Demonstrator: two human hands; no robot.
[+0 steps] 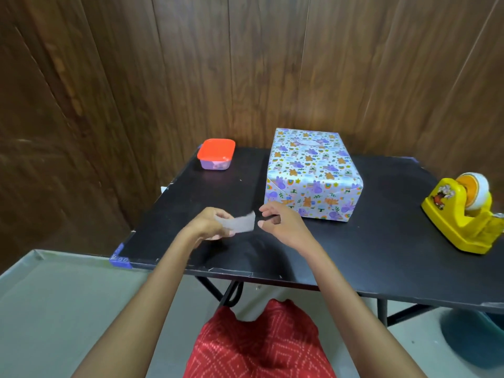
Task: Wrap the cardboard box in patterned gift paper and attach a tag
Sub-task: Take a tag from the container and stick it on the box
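Your left hand (pixel 210 223) pinches a pale slip (pixel 240 224), your right hand's (pixel 278 223) grip is unclear, and the wrapped box (pixel 313 173) lies just upper right.

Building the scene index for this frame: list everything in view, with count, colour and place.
wrapped box: 1, lilac animal-print paper, on the table, far centre-right
table: 1, black, centre
container: 1, red lid, clear base, table's far left
tape dispenser: 1, yellow, table's right edge
pale slip: 1, whitish, blurred, maybe the tag, above the table's near side
blue tape: 1 patch, table's near-left corner
wall: 1, brown wood panels, behind
grey surface: 1, grey, lower left
red garment: 1, red patterned, bottom centre
left hand: 1, grips the slip
right hand: 1, fingers curled beside the slip's right end, contact unclear
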